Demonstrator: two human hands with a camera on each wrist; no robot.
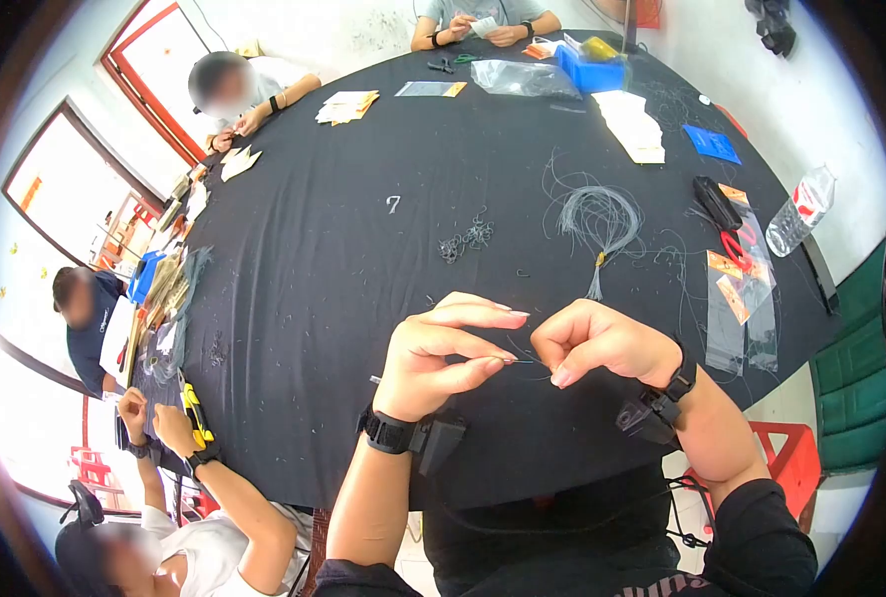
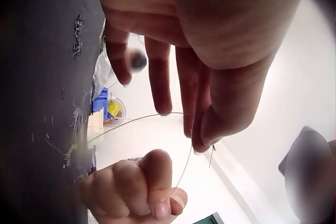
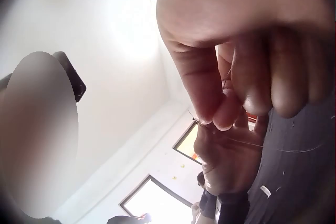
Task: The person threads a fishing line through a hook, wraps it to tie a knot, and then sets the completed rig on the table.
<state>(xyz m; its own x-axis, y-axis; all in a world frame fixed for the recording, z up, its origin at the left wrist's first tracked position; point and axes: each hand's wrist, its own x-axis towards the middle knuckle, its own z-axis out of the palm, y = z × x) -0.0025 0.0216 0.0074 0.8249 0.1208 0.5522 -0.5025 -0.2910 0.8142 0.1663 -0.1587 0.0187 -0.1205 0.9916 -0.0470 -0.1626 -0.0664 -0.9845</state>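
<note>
Over the near side of the black-covered table, my two hands meet closely. The left hand pinches a small dark fish hook between thumb and index finger; most of the hook is hidden by the fingertips. Its other fingers stay spread and fairly straight. A thin clear fishing line runs from there to the right hand, whose thumb and curled index finger pinch it. Another stretch of line arcs away behind the left fingers in the left wrist view. A pile of dark fish hooks lies beyond the hands.
A tied bundle of line lies ahead to the right. Further right are a black pouch, red-handled scissors, plastic packets and a water bottle. Yellow pliers lie left, near another person's hands. More people sit around the table.
</note>
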